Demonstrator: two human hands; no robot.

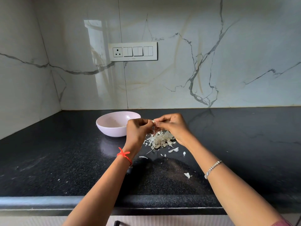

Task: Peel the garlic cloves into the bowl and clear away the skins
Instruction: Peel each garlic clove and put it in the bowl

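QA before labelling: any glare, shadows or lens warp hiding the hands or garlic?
Head view: window glare on the glossy backsplash, clear of the work. Head view: the polished countertop mirrors the bowl. Head view: mild wide-angle bowing at the counter's front edge. Head view: left hand, right hand and skin pile evenly lit, sharp; the clove barely shows between them.

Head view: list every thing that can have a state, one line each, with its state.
Garlic clove: held up, pinched between both hands, over the skins.
Left hand: fingers curled, pinching the clove.
Right hand: fingers curled, pinching the clove.
Bowl: upright on the counter, left of the hands; contents unclear.
Skins: loose heap on the counter, scraps scattered nearby.
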